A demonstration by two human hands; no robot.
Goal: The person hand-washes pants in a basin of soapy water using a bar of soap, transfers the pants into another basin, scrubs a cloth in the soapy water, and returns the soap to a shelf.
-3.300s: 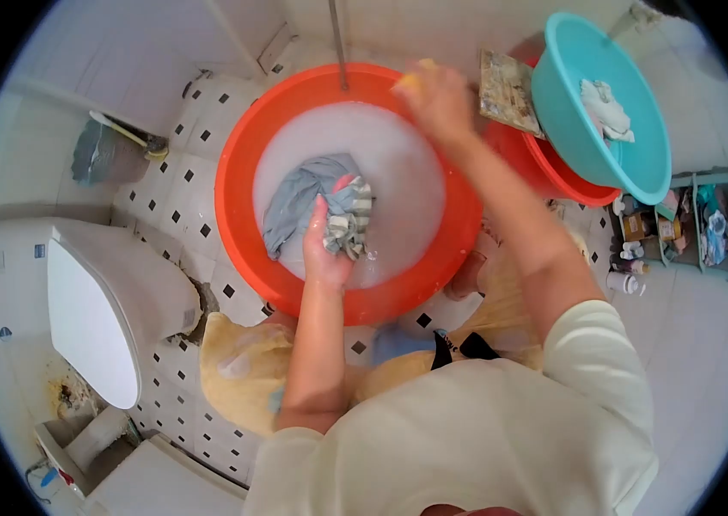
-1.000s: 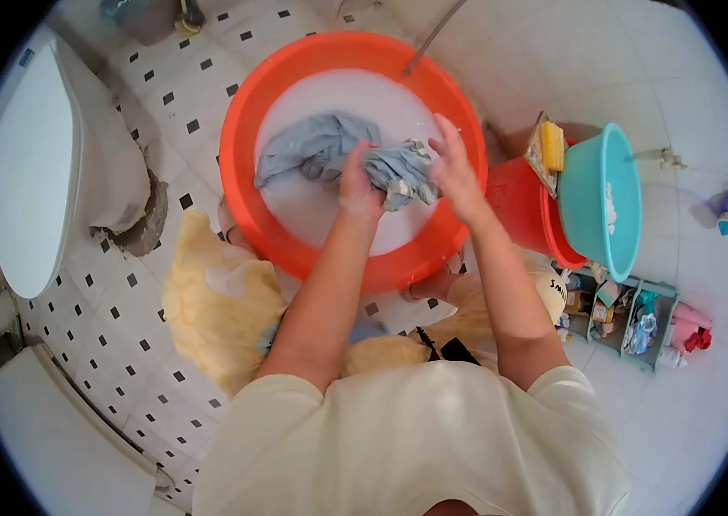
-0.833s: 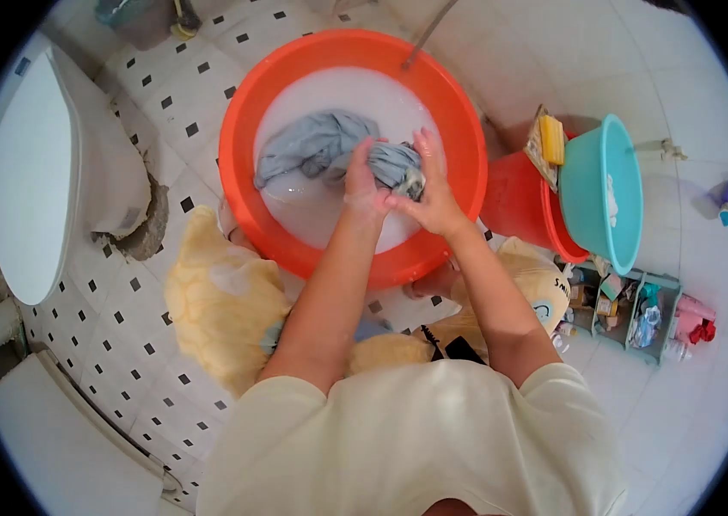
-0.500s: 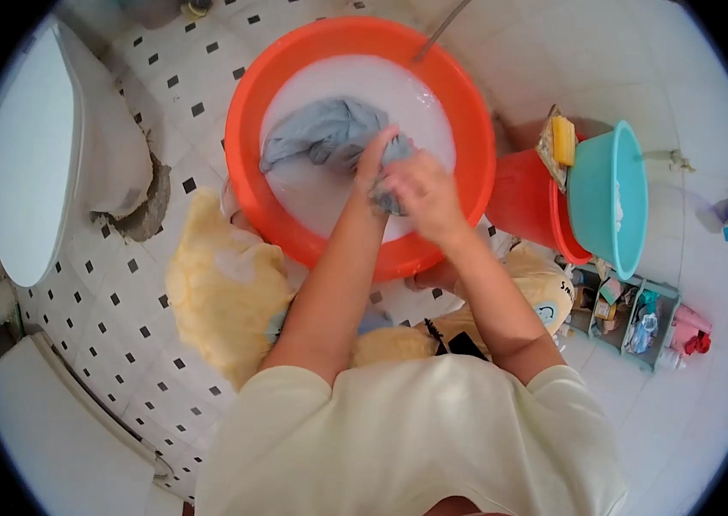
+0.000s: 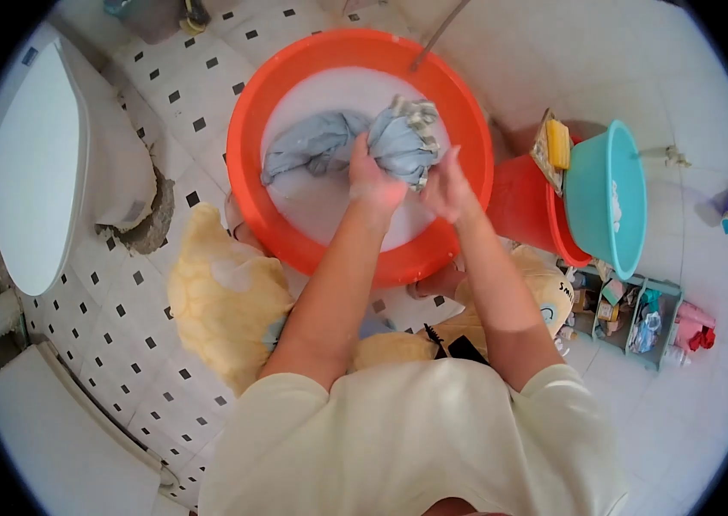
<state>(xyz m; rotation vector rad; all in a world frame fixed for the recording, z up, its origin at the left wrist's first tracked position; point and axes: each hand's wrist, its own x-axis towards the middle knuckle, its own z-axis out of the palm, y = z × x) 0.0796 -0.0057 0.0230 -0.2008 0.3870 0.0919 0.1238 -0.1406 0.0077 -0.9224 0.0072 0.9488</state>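
Note:
A grey-blue piece of wet clothing lies partly in the whitish, sudsy water of a large orange basin. Its near end is bunched up above the water and shows a paler, patterned band. My left hand is closed around the underside of this bunch, thumb up along its left side. To the right of the bunch is my right hand, fingers apart and palm turned toward the cloth, close to the patterned band. Whether its fingertips touch the fabric is hard to see.
A red bucket and a turquoise basin stand right of the orange basin, with a yellow soap bar at the rim. A grey compartment rack holds small items. A white toilet is at left on the dotted tile floor.
The bunched end of the clothing has spread out and moved up, showing its patterned band. My right hand has come off the cloth to its right side, and its fingers have opened.

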